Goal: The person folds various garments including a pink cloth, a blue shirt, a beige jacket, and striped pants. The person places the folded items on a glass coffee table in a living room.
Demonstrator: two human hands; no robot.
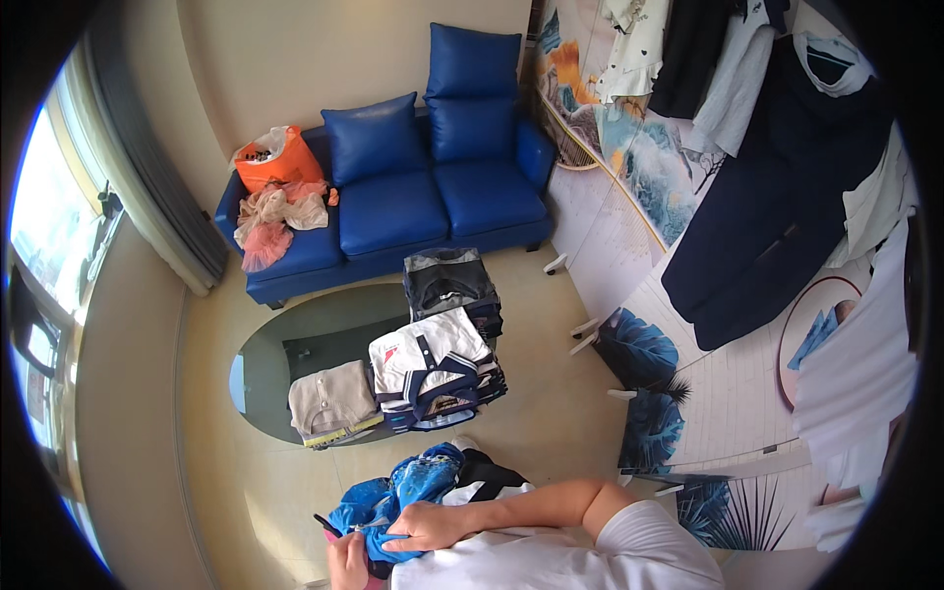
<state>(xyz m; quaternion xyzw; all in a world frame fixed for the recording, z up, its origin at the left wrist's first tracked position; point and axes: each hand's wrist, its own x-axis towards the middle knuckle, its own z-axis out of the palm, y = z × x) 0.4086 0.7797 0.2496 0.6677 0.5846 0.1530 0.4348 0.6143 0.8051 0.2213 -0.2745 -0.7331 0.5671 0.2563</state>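
Observation:
A crumpled bright blue patterned garment [423,477] lies bunched at my lap, close to my body. My right hand [425,528] is closed on its near edge, the forearm coming across from the right. Just to the left, my left hand [347,562] is closed at the same garment's edge, partly cut off by the lower rim. Beside the left hand a thin black piece [325,524] sticks out, with a bit of pink by it; I cannot tell what it belongs to. Black and white cloth shows to the right of the blue garment.
An oval dark glass table [261,344] bears a beige folded top [332,397], a stack with a white polo shirt [423,359], and a dark clothes stack [447,280]. Behind stands a blue sofa [393,211] with an orange bag [278,162]. Clothes hang at right, including a navy garment [767,206].

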